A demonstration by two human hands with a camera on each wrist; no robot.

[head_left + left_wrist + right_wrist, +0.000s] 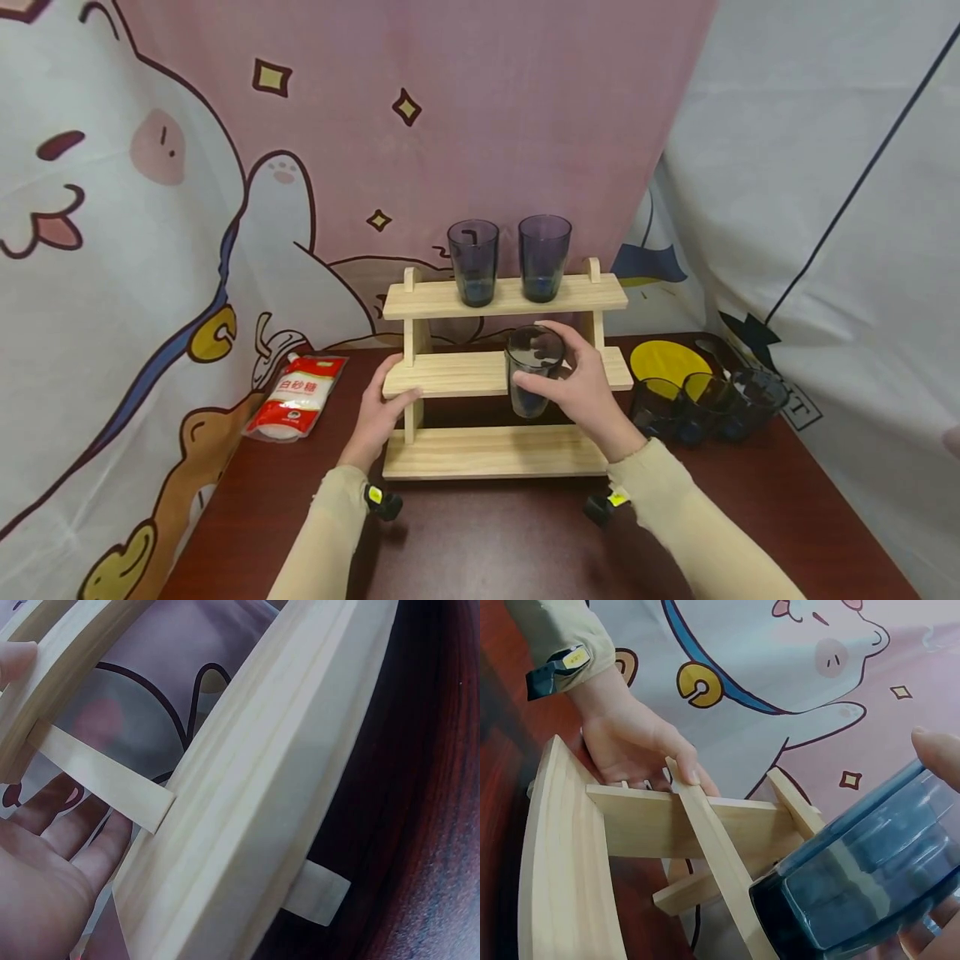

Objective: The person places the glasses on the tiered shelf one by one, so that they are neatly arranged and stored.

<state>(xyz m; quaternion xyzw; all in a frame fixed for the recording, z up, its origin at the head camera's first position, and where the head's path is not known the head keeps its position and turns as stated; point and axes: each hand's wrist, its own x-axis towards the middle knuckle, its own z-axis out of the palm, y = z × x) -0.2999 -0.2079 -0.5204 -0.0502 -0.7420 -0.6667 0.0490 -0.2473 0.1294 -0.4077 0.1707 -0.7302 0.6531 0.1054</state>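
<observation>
On the table (pixel 495 542), tumblers (pixel 693 423) partly hide perhaps a yellow plate (pixel 662 358); hands (pixel 375 417) (pixel 591 390) grip shelf (pixel 453 373) (left) and glass (pixel 527 360) (right).

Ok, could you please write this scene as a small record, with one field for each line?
left hand: holds the left end of the wooden rack's middle shelf
right hand: grips a dark glass, seen in front of the middle shelf
top shelf: two upright purple-tinted glasses
table, right: three dark glasses, yellow round item behind them
table, left: red-and-white bag
contact of held glass with shelf: cannot tell
</observation>
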